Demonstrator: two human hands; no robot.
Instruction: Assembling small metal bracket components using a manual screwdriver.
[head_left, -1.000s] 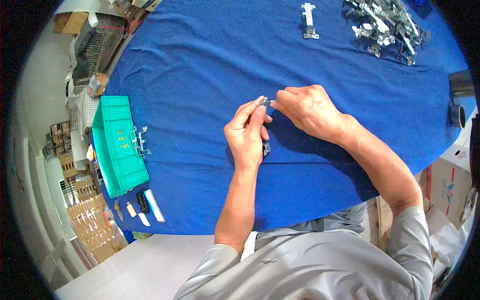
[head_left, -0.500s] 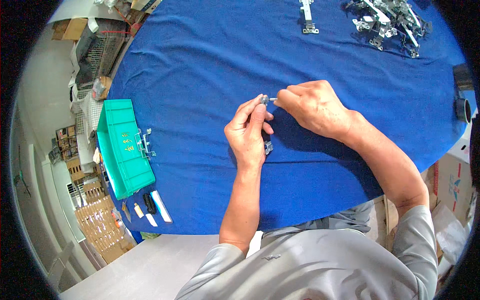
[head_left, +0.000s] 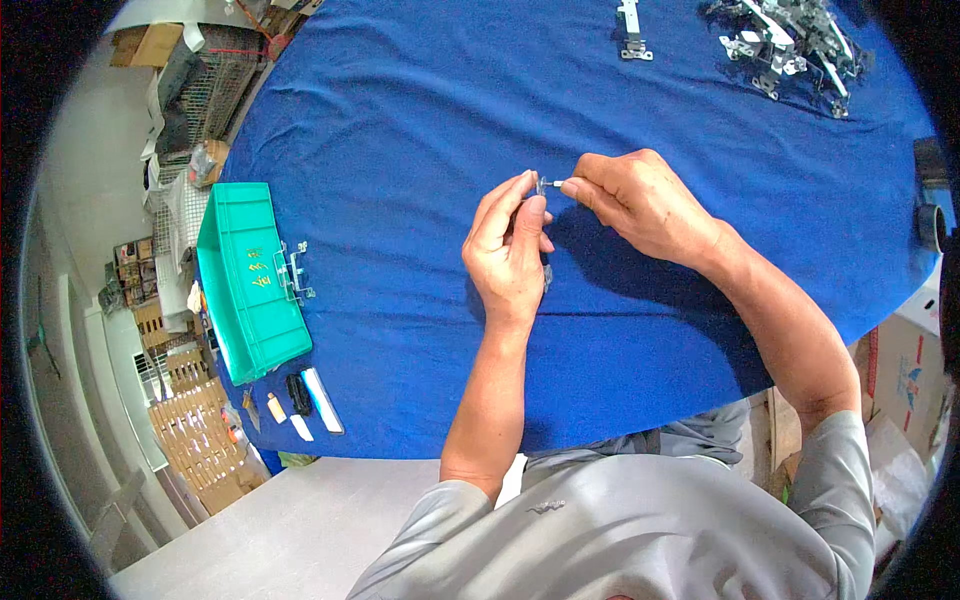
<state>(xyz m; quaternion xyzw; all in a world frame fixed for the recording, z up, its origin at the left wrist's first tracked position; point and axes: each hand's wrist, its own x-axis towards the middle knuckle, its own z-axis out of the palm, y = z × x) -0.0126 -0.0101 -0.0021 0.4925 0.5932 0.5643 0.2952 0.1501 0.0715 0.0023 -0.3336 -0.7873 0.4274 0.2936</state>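
Observation:
Over the middle of a blue cloth-covered table (head_left: 400,330), my left hand (head_left: 506,255) is closed around a metal bracket (head_left: 541,187). One end of the bracket pokes out at the fingertips, and another bit of metal shows below the palm; the fingers hide the rest. From the right, my right hand (head_left: 650,205) pinches a thin silver rod (head_left: 554,184) between thumb and fingers. The rod's tip meets the bracket end at the left fingertips. Whether the rod is a tool shaft or a loose part, I cannot tell.
A green plastic bin (head_left: 262,280) stands at the left, with a wire-like metal bracket (head_left: 293,272) against it. Near it lie a white-and-blue strip (head_left: 322,400) and small items. A single bracket (head_left: 633,32) and a bracket pile (head_left: 785,50) lie at the far side.
My right hand has turned; its thumb now lies forward along the rod, where the fingers were bunched before. Both hands sit slightly higher in view, and the whole view has shifted a little.

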